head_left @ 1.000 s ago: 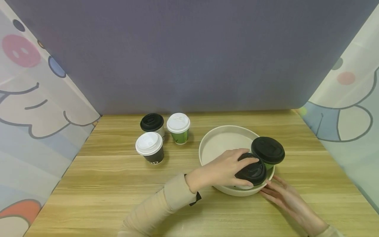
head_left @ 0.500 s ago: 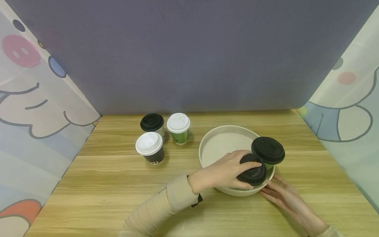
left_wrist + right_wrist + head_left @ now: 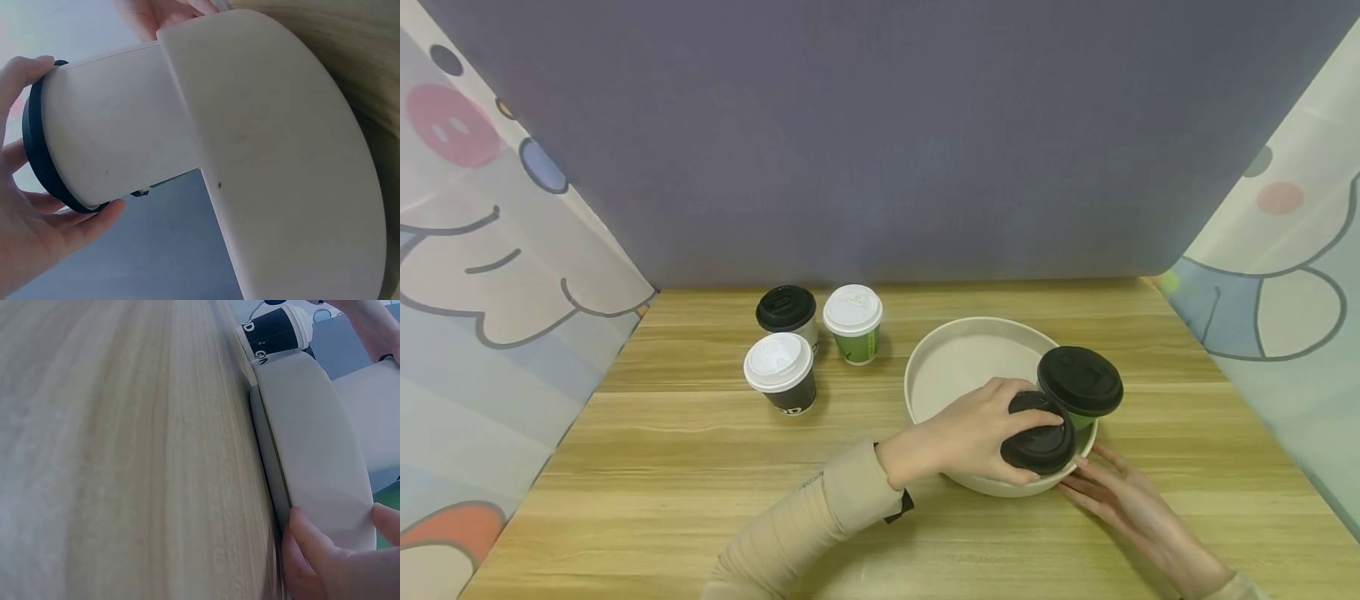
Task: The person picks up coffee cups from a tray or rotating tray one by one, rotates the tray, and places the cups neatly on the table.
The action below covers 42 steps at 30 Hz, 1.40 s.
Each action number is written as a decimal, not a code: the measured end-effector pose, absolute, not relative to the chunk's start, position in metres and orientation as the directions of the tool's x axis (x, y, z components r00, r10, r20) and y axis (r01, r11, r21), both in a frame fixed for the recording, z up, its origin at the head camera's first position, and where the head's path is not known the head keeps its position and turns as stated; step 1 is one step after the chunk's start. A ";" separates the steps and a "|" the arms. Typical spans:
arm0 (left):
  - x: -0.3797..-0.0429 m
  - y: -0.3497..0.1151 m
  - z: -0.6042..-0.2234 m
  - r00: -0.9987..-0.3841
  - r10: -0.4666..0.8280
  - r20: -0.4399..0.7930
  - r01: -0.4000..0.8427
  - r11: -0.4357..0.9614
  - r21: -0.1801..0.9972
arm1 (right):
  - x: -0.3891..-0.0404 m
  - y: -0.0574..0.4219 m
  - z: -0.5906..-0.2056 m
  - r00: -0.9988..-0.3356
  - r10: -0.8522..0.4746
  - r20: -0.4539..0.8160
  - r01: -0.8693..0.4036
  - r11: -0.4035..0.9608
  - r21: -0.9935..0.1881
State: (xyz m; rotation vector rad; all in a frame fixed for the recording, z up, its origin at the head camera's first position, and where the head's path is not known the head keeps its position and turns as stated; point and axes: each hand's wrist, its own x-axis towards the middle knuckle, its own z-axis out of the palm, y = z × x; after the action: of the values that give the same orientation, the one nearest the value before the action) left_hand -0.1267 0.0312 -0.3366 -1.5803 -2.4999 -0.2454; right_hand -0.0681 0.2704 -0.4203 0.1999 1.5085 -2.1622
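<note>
My left hand (image 3: 981, 432) curls round the black lid of a white paper cup (image 3: 119, 119), fingers and thumb spread about its edge. The cup stands inside the near right part of a round cream bowl (image 3: 958, 367); its base is hidden by the bowl's wall. Close beside it in the bowl is a green paper cup with a black lid (image 3: 1081, 379), leaning out over the rim. At the bowl's near right side my right hand (image 3: 1127, 504) holds the wall, thumb at the rim and fingers low near the base (image 3: 309, 550).
Left of the bowl on the wooden table (image 3: 662, 467) stand a black cup with a white lid (image 3: 782, 375), a white cup with a black lid (image 3: 786, 310) and a green cup with a white lid (image 3: 853, 325). A grey panel (image 3: 880, 150) rises behind the table.
My left hand has shifted slightly right, its fingers reaching further over the black lid, and the white cup has settled a little lower. The right hand and bowl stay put.
</note>
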 end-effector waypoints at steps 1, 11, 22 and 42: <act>-0.127 0.030 -0.336 -0.426 0.873 0.237 0.902 0.429 0.042 | -0.068 0.270 -0.420 -0.867 -0.309 -0.391 0.473 -0.266 -0.840; -0.132 0.009 -0.326 -0.497 0.805 0.325 0.865 0.489 0.112 | -0.069 0.272 -0.428 -0.888 -0.296 -0.353 0.438 -0.305 -0.846; -0.140 -0.023 -0.310 -0.537 0.715 0.447 0.841 0.500 0.209 | -0.069 0.271 -0.428 -0.892 -0.280 -0.355 0.434 -0.314 -0.844; -0.153 -0.081 -0.300 -0.595 0.598 0.537 0.772 0.611 0.175 | -0.070 0.272 -0.429 -0.892 -0.293 -0.345 0.429 -0.304 -0.851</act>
State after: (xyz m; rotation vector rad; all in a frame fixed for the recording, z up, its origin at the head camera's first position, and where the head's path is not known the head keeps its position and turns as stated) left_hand -0.1529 -0.0806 -0.2996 -1.0889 -2.4098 -0.5516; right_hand -0.0702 0.2720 -0.4292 0.1721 1.5057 -2.2217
